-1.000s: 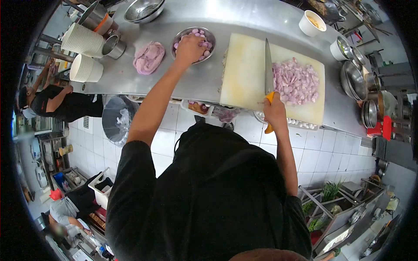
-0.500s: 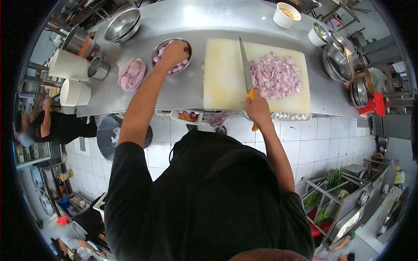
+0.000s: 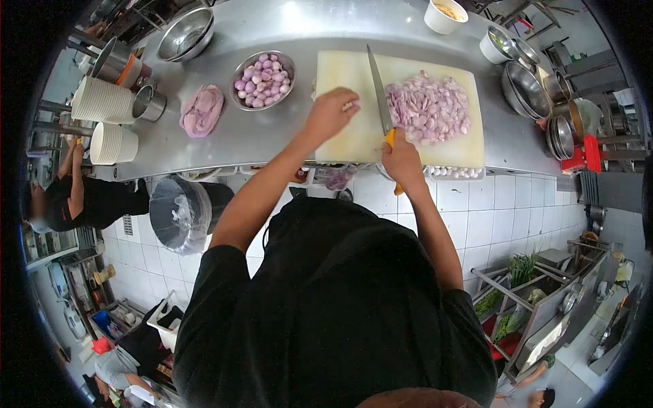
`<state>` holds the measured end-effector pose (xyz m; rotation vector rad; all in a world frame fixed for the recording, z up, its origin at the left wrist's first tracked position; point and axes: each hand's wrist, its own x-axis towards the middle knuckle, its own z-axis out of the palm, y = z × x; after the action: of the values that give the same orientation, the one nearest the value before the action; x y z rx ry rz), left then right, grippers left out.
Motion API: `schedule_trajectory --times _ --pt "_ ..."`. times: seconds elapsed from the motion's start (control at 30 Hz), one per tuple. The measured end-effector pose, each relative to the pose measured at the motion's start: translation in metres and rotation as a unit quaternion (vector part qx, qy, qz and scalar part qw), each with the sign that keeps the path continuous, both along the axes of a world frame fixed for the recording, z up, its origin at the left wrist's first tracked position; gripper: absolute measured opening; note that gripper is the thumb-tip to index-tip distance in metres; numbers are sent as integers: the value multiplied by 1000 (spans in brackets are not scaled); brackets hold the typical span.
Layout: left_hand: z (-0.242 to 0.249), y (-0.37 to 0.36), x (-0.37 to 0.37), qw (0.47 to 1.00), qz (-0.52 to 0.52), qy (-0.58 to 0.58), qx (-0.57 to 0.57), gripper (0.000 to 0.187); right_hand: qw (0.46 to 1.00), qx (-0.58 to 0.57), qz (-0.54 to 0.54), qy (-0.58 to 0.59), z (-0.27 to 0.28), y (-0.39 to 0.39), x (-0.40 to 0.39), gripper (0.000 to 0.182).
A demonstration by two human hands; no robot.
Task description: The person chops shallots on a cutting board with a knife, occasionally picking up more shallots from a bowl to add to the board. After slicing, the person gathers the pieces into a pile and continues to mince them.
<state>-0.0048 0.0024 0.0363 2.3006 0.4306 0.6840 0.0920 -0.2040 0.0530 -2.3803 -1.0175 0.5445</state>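
My right hand is wrapped round the orange handle of a knife, its long blade pointing away from me across the cutting board. To the right of the blade lies a spread pile of sliced shallots. Over the board's left part, my left hand pinches a peeled shallot at its fingertips. Whole peeled shallots fill a steel bowl left of the board.
A crumpled pinkish cloth lies left of the bowl. Stacked white tubs and a steel colander stand farther left. Nested metal bowls and a white tub are at the right. A lined bin stands below the counter edge.
My left hand has left the bowl and moved right to the board with a shallot. The right hand still grips the knife in about the same place.
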Motion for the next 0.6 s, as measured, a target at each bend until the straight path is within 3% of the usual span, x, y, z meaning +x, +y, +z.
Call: schedule_trajectory --times 0.17,0.37,0.6 --pt "-28 -26 -12 997 6 -57 50 18 1000 -10 5 5 6 -2 -2 31" --pt "-19 -29 -16 996 52 -68 -8 13 999 7 40 25 11 4 -12 33" --pt "-25 -29 -9 998 29 -40 -36 15 997 -24 51 56 23 10 -14 30"
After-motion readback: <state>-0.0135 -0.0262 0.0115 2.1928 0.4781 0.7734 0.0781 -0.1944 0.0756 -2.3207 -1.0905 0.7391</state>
